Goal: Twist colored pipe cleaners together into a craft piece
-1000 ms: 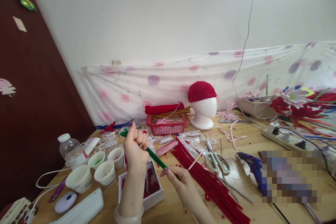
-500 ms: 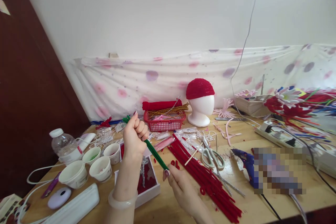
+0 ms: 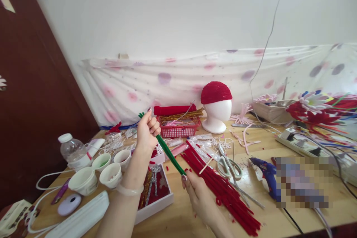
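A bundle of green pipe cleaners (image 3: pixel 170 155) stretches at a slant between my two hands, above the table. My left hand (image 3: pixel 147 131) is wrapped round its upper part, with short green ends poking out past the fist. Lower down, my right hand (image 3: pixel 199 193) pinches the other end between thumb and fingers. Beneath my left forearm lies a white box (image 3: pixel 154 210) holding silver and gold glittery pieces on red. Red pipe cleaners (image 3: pixel 220 189) are spread on the table just right of my right hand.
White-handled scissors (image 3: pixel 230 165) lie beyond the red strands. Behind stand a red basket (image 3: pixel 180 131) and a white foam head (image 3: pixel 217 113) with a red cap. Paper cups (image 3: pixel 83 181) and a plastic bottle (image 3: pixel 74 152) are at left; a blue glue gun (image 3: pixel 266 176) and power strip (image 3: pixel 298 145) at right.
My left hand has moved slightly up and right, still gripping the green bundle. The bundle now bows a little between my hands. The whole view has shifted slightly.
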Motion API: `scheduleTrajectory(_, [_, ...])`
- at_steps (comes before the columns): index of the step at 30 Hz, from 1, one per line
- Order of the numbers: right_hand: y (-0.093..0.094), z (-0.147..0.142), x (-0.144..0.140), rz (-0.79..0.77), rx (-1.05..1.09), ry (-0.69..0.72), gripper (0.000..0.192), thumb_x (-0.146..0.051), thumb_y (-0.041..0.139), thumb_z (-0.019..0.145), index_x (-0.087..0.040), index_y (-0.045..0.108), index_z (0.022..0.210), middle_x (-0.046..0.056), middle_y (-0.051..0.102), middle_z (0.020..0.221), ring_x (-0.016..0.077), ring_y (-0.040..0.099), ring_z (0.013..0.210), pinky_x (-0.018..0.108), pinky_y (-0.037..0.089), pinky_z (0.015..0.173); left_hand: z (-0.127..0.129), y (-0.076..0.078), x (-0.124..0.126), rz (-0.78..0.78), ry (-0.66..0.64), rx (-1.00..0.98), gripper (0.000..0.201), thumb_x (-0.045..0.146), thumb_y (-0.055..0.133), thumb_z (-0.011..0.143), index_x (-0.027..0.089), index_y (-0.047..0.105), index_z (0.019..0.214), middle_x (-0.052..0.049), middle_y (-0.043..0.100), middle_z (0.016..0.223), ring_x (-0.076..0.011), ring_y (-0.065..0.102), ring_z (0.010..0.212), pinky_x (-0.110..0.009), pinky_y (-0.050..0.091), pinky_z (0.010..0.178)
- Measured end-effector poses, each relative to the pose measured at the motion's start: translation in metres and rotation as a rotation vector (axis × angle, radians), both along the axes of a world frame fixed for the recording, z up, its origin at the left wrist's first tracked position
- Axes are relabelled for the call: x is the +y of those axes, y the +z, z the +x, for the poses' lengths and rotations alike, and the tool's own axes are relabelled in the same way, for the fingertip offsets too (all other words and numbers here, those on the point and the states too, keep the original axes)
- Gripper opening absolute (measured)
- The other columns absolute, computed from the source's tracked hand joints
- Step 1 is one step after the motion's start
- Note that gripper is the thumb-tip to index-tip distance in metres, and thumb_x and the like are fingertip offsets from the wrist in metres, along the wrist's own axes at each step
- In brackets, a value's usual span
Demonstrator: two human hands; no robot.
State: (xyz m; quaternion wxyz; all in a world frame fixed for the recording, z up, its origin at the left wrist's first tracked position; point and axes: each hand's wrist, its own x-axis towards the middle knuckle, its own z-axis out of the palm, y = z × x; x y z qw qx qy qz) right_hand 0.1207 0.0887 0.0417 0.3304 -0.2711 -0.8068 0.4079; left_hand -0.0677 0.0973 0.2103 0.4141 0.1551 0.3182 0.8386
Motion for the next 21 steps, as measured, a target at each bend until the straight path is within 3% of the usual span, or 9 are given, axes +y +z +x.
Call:
scheduleTrajectory(5, [0.003,0.012,0.003,0.012,-0.056,0.012,0.037,-0.044,0.029,0.101,-0.022,0.04,0.073,-0.003,0.043,0.061,0.0126,0.041,0.057,0.025,0.03,0.055,-0.017,-0.01,0.01,-0.047,0.12,-0.051,0.047,0.017,0.053,0.084,0.021,0.013,0.059,0.011,0.009,0.042,-0.004,0.009,0.032,-0.019,0.007,0.032])
scheduleTrajectory(11, [0.023,0.022,0.007,0.006,-0.154,0.008,0.037,-0.043,0.031,0.1,-0.021,0.047,0.075,0.0,0.055,0.065,0.013,0.047,0.059,0.024,0.035,0.057,-0.02,-0.033,0.019,-0.099,0.194,-0.067,0.048,0.012,0.052,0.085,0.021,0.015,0.056,0.011,0.011,0.041,-0.0042,0.009,0.033,-0.02,0.009,0.033])
scheduleTrajectory(14, [0.027,0.031,0.009,0.014,-0.174,-0.011,0.037,-0.043,0.032,0.1,-0.02,0.05,0.077,0.003,0.062,0.071,0.0156,0.053,0.065,0.024,0.041,0.062,-0.041,-0.028,0.017,-0.091,0.254,-0.09,0.049,0.013,0.051,0.091,0.021,0.018,0.056,0.012,0.011,0.045,-0.0048,0.009,0.036,-0.021,0.01,0.035])
scheduleTrajectory(18, [0.019,0.054,0.023,0.027,-0.052,-0.17,0.04,-0.051,0.036,0.097,-0.021,0.055,0.078,0.004,0.064,0.074,0.0196,0.058,0.071,0.027,0.047,0.067,-0.075,-0.007,-0.006,-0.004,0.443,-0.081,0.045,0.015,0.048,0.096,0.02,0.022,0.06,0.012,0.012,0.049,-0.0049,0.011,0.039,-0.018,0.013,0.037])
scheduleTrajectory(21, [0.009,0.057,0.034,0.026,0.088,-0.328,0.044,-0.058,0.04,0.094,-0.023,0.053,0.071,0.001,0.056,0.063,0.0183,0.053,0.061,0.026,0.046,0.059,-0.053,-0.014,-0.024,0.024,0.458,-0.008,0.04,0.016,0.051,0.093,0.019,0.027,0.061,0.011,0.021,0.046,-0.0036,0.019,0.038,-0.016,0.019,0.04])
